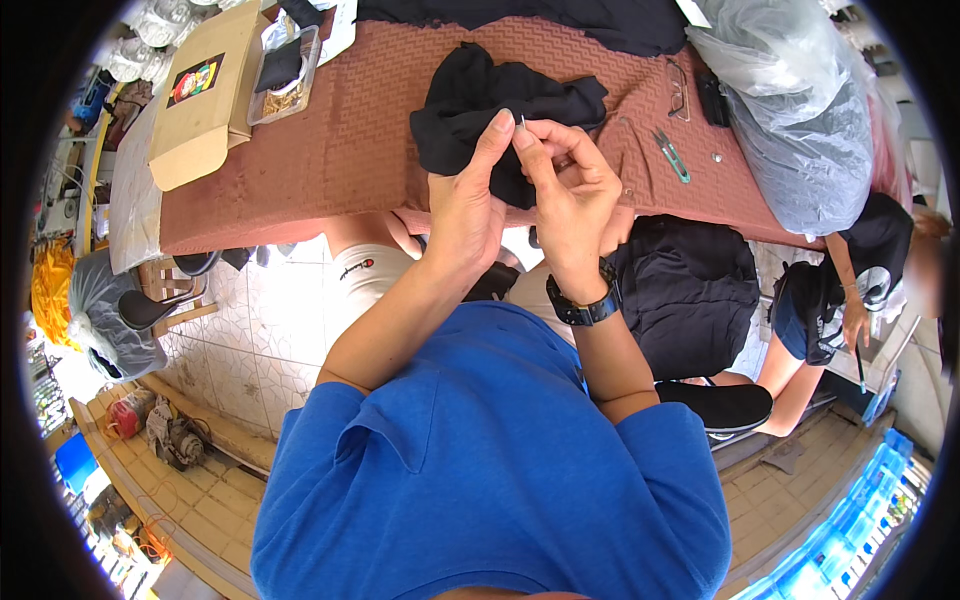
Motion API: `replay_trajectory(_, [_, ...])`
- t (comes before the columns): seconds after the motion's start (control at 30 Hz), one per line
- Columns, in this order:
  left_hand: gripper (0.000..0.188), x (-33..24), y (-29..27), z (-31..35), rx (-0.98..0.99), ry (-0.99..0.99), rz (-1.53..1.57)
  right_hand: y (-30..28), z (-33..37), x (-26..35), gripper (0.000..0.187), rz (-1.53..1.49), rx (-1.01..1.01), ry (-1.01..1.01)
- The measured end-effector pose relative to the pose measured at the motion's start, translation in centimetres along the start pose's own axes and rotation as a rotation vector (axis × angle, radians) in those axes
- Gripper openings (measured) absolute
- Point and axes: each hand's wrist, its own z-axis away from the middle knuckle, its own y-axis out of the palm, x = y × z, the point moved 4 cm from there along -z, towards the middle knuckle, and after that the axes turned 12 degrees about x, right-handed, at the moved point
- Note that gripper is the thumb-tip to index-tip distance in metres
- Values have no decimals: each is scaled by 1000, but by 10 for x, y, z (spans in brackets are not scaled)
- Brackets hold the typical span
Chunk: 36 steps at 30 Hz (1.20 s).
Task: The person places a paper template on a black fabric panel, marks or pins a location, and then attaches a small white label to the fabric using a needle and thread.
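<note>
Both my hands meet over a bunched black cloth (465,105) on the brown-red covered table. My right hand (575,185), with a dark watch on its wrist, pinches a tiny thin shiny piece (522,120) that looks like a needle between thumb and forefinger. Right beside it, the thumb of my left hand (468,205) points up, its tip close to the piece. The left fingers are closed and mostly hidden behind that thumb, so what they grip does not show. Any thread is too fine to make out.
Green-handled thread snips (672,158) and eyeglasses (678,90) lie at the right. Behind them stands a large plastic-wrapped bundle (800,130). An open cardboard box (205,95) and a clear plastic tub (290,85) sit at the left. Another person (840,290) is at the far right.
</note>
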Motion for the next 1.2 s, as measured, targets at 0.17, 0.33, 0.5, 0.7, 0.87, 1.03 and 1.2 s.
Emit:
replay_trajectory(0.17, [20,-1,1,-1,8,26,-16,0,-1,0,14,-30,4,28])
replay_trajectory(0.33, [17,1,-2,-2,-14,40,-31,0,-1,2,13,-62,3,129])
replay_trajectory(0.5, [16,2,-5,-3,15,64,-48,-1,-1,-1,13,-69,4,120])
replay_trajectory(0.7, [15,2,-6,-2,18,67,-45,-1,-2,-6,14,-81,10,67])
replay_trajectory(0.87, [15,-2,1,-1,-30,56,2,1,-1,-6,14,-124,19,125])
replay_trajectory(1.03, [14,0,-5,-2,-2,82,-6,2,-2,-6,14,-138,33,112])
replay_trajectory(1.2, [13,2,-9,-2,27,105,-22,4,-3,-9,13,-155,30,82])
